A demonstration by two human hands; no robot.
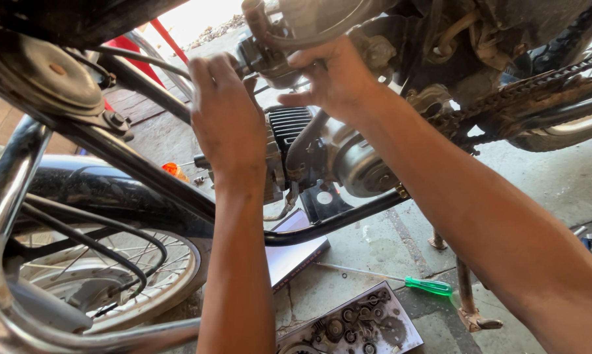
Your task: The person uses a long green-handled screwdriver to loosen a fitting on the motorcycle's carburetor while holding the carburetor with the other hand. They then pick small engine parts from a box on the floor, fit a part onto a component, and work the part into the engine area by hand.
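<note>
Reaching up into the top centre of the frame, we have both hands on the motorcycle's carburetor: our left hand presses against it with fingers curled, its grip hidden from us, while our right hand pinches it between thumb and fingers. Below it sits the finned engine. At bottom centre, on the concrete floor, lie a green-handled screwdriver and a tray of small parts.
</note>
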